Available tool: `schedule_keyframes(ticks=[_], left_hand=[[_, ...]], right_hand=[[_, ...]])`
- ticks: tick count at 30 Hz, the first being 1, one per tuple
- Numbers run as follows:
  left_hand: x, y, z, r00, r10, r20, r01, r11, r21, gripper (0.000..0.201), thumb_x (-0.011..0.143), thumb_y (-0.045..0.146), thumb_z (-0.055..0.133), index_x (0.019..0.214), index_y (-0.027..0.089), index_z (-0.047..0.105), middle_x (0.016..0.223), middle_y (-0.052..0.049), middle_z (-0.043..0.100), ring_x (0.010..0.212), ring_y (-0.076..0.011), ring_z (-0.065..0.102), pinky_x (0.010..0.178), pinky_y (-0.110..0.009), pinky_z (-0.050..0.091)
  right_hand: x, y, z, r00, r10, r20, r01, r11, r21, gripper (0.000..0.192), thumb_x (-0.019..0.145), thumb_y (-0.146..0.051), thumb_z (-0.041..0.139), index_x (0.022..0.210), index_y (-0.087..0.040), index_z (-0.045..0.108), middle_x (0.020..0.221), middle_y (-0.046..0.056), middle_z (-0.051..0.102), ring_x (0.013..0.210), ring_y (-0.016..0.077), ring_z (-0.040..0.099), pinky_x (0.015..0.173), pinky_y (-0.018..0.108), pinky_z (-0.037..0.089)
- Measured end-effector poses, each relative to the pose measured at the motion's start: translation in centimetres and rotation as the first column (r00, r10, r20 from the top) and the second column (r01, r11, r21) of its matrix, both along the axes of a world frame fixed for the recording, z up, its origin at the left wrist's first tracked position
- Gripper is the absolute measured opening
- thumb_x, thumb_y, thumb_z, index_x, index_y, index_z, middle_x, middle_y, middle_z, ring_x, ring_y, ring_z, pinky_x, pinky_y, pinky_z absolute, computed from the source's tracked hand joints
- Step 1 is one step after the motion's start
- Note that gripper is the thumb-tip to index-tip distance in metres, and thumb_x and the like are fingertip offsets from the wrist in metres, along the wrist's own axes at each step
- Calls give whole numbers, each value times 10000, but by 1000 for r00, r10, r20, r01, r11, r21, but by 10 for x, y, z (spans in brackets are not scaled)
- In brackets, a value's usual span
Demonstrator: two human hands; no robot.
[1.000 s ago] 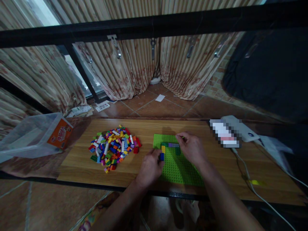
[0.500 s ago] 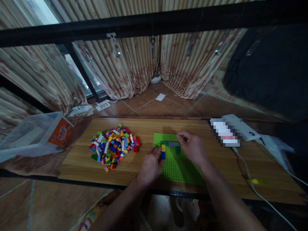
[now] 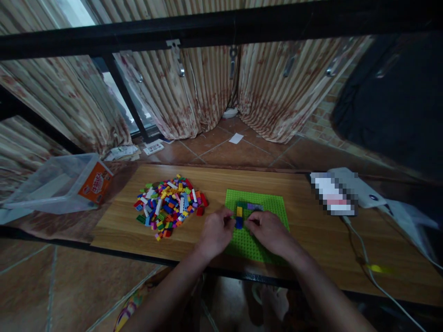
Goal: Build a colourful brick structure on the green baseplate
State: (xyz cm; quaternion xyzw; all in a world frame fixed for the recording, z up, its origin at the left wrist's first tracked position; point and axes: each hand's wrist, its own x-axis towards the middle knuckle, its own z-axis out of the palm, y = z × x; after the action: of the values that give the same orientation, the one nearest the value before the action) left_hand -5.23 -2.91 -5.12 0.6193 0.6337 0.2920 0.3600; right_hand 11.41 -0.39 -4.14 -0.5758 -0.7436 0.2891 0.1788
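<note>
A green baseplate (image 3: 254,249) lies on the wooden table, partly covered by my hands. On it, a yellow brick (image 3: 239,211) and a blue brick (image 3: 239,223) stand in line, with a dark green brick (image 3: 242,204) and a lavender brick (image 3: 254,206) along the far side. My left hand (image 3: 217,232) is closed in a pinch at the left side of the blue brick. From the right, my right hand (image 3: 270,230) comes close to the same brick, thumb and forefinger pressed together. Whatever either pinch holds is too small or hidden to name.
Left of the baseplate is a heap of mixed loose bricks (image 3: 169,205). A clear plastic bin (image 3: 58,184) with an orange label stands at the far left. Toward the right lie a phone (image 3: 332,193), a white device (image 3: 363,186) and a white cable (image 3: 365,251).
My right hand has moved from the baseplate's far side nearer to me and left, beside the blue brick. My left fingers have drawn slightly off the bricks. The view has shifted slightly.
</note>
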Motion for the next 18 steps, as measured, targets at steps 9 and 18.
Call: schedule_keyframes(ticks=[9, 18], left_hand=[[1, 2, 7, 1000, -14, 0, 14, 996, -93, 94, 759, 221, 598, 753, 166, 674, 714, -12, 669, 688, -145, 604, 629, -248, 425], [3, 0, 1, 998, -33, -49, 30, 997, -77, 81, 689, 165, 652, 766, 170, 627, 713, 5, 635, 670, -136, 581, 608, -237, 406]], right_hand=[[-9, 6, -4, 1000, -20, 6, 20, 996, -91, 307, 839, -334, 523, 588, -214, 653, 504, -1, 608, 467, 134, 527, 515, 272, 343], [-15, 3, -11, 996, -85, 5, 85, 989, -118, 300, 835, -360, 537, 609, -222, 676, 508, 8, 616, 475, 157, 549, 522, 293, 365]])
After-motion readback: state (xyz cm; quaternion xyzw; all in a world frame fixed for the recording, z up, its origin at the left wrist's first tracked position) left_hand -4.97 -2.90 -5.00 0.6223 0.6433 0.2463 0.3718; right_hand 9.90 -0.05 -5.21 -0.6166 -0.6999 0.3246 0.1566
